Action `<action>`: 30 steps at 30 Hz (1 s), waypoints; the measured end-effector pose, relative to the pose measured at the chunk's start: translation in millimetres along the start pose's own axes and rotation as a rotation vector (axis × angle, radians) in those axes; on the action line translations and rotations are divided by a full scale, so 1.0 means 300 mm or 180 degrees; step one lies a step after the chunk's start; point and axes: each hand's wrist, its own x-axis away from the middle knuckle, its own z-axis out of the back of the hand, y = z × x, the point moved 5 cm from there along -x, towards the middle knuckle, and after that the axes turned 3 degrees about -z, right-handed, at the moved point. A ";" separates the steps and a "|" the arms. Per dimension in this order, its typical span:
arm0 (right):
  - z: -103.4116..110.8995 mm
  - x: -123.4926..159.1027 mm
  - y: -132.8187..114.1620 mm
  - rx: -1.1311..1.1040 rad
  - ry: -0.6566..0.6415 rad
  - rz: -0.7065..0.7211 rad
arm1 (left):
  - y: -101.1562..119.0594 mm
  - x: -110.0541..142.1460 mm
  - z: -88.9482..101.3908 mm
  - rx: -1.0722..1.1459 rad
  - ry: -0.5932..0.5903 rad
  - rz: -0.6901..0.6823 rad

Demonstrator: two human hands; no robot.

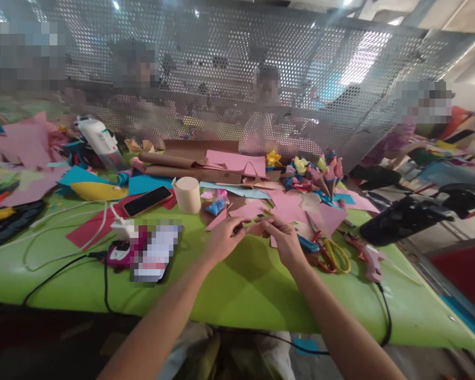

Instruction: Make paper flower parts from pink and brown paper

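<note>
From the lower left, the left hand (226, 238) slants up to the centre of the frame, its narrow grip holding a small pink paper piece (255, 229); the right hand (282, 238), angled in from the lower right, pinches the other end. The lime-green worktop (241, 303) bears a cream upright cylinder (188, 196) left of centre and a pink glue gun (373, 263) at right, below a grey perforated metal screen (206, 31) across the top.

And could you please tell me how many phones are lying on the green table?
2 visible: a dark-screened phone over red paper, and a lit-screen phone nearer the camera, beside the magenta device. Others may be hidden.
</note>
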 end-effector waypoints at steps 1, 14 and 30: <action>-0.009 0.003 -0.002 0.0088 -0.0079 -0.0001 | 0.004 0.001 -0.009 -0.0084 -0.0122 -0.0025; -0.033 0.000 0.007 0.0135 -0.0096 -0.0007 | -0.014 0.003 -0.045 -0.0350 -0.0303 0.0155; -0.109 0.035 0.034 0.0656 -0.0523 0.0051 | -0.041 0.000 -0.011 0.0508 0.0616 0.0403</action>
